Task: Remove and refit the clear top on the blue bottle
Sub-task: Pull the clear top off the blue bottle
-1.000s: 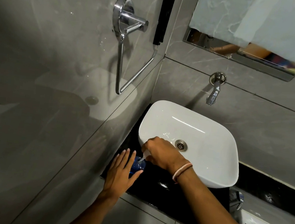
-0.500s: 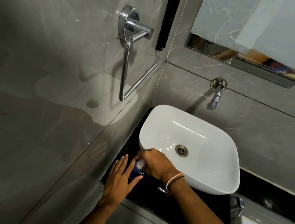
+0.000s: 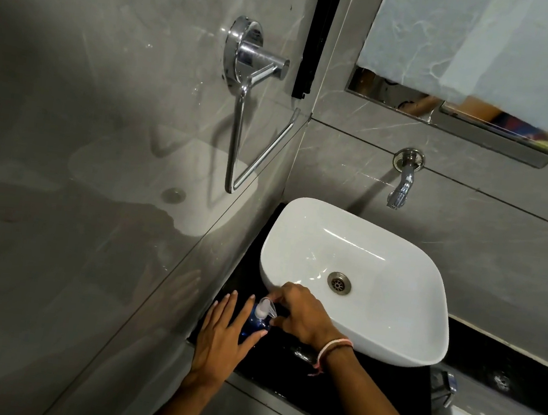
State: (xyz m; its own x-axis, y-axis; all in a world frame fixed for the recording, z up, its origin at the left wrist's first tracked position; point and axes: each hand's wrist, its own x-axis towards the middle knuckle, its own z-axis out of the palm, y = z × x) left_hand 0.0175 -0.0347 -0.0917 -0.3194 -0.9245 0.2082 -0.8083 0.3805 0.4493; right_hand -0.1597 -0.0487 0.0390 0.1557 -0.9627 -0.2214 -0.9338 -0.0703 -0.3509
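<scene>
A small blue translucent plastic bottle (image 3: 255, 325) is seen standing on the black glossy stone counter (image 3: 381, 393), at its left end, in the narrow gap between the grey tiled side wall (image 3: 96, 185) and the white oval ceramic basin (image 3: 354, 272). The bottle is steadied by the left hand (image 3: 219, 342), whose fingers are laid nearly straight along its wall side while the thumb is pressed against its front; the hold is a loose cradle rather than a fist. A clear plastic top (image 3: 266, 307) is seen at the bottle's neck, pinched between the fingertips of the right hand (image 3: 300, 315), which is curled down over it from the basin side. A pale cord bracelet (image 3: 333, 347) is worn on that wrist.

Whether the top is seated fully, half turned or just lifted cannot be told, as the joint is small and partly hidden by the fingers. The task is judged to be in its middle: the top is gripped at the neck, and either the removal or the refitting is in hand. A final tightening and the release of both hands are judged to be left.
</scene>
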